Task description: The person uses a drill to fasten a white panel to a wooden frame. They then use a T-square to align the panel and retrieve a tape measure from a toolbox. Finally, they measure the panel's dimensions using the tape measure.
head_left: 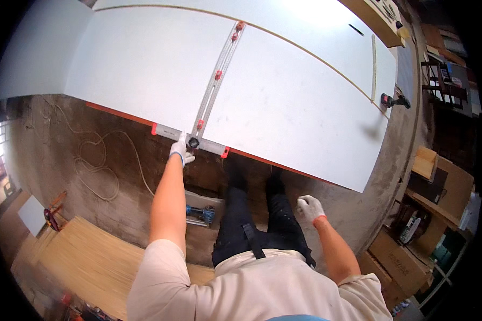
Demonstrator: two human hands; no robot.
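My left hand (182,151), in a white glove, is closed on the head bar of a metal T-square (213,146) with red end caps, its index finger stretched along the top beside a black knob (194,143). The T-square's slotted blade, with several red sliders, lies across a large white panel (289,101). Its head bar sits along the panel's near edge, where a reddish-brown strip shows. My right hand (309,207), gloved too, hangs apart from the panel with curled fingers. Whether anything is inside those fingers is hidden.
A cordless drill (395,101) and a thin strip (374,67) lie toward the panel's right end. A dark pencil-like stick (356,30) is farther back. Blue power tool (201,214) sits low by my legs. A pale cord (99,166) loops on the floor; wooden boards (91,262) lie lower left.
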